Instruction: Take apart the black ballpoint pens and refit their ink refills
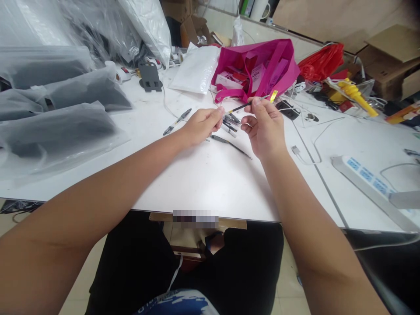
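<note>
Between my hands, above the white table (203, 183), stretches a thin black pen refill (239, 108). My left hand (203, 124) pinches its left end between thumb and fingers. The right end sits between thumb and forefinger of my right hand (265, 124), whose other fingers are curled. Beneath the hands lie several dark pen parts (230, 122). A grey pen barrel with a refill sticking out (229, 144) rests just nearer to me. Left of my left hand lies a dark clear-bodied pen (177, 122).
Plastic-wrapped grey packages (55, 131) cover the left side. Behind the hands are a white mailer (196, 70), a black stand (150, 78) and a magenta bag (282, 61) of boxes. A power strip (367, 179) and white cable (315, 148) lie right.
</note>
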Motion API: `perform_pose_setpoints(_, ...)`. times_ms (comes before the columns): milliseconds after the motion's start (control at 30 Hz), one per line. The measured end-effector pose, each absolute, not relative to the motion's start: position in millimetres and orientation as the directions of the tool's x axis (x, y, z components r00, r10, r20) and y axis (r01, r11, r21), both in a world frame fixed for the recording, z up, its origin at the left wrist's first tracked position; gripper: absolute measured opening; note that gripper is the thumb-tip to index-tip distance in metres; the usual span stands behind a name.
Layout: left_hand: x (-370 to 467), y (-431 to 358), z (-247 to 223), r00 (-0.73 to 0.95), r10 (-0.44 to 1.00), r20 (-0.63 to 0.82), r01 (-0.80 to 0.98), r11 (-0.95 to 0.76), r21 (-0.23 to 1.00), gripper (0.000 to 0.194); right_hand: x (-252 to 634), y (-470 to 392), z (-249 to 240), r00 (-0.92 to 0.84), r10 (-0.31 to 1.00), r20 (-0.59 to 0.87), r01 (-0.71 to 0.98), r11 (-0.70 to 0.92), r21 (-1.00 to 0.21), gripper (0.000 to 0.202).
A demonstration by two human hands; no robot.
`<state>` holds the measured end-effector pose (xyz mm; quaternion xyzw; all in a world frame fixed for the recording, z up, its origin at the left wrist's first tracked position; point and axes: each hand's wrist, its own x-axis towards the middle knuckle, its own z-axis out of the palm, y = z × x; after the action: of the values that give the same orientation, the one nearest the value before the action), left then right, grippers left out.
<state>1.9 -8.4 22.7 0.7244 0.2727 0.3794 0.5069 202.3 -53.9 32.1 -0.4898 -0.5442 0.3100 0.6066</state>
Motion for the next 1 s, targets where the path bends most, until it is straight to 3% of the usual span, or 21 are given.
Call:
perform_pose_setpoints(333,-0.8,-10.6,21.7,0.653,0.614,0.443,0.073,-0.633,0.771,0.048,181.6,-61.9,37.6,0.147,0.93,0.336,0.152,0.314,-0.937,0.043)
perform_pose_setpoints(533,0.3,-15.7,23.2,0.653,0.594,0.47,0.041,-0.647,0.761,0.038,172.3,-67.6,33.9,0.041,0.939,0.342,0.175,0.33,-0.927,0.048)
perform_pose_setpoints(800,-2.6,-16.2,22.3,0.628,0.627,0.46,0.078,-0.639,0.765,0.049,167.6,-69.9,37.9,0.08,0.928,0.365,0.15,0.35,-0.925,0.042)
perform_pose_setpoints(1000,-1.5,-18.8,25.6,0.623,0.613,0.486,0.106,-0.682,0.724,0.04,173.6,-63.5,33.0,0.166,0.917,0.364,0.209,0.328,-0.921,0.049)
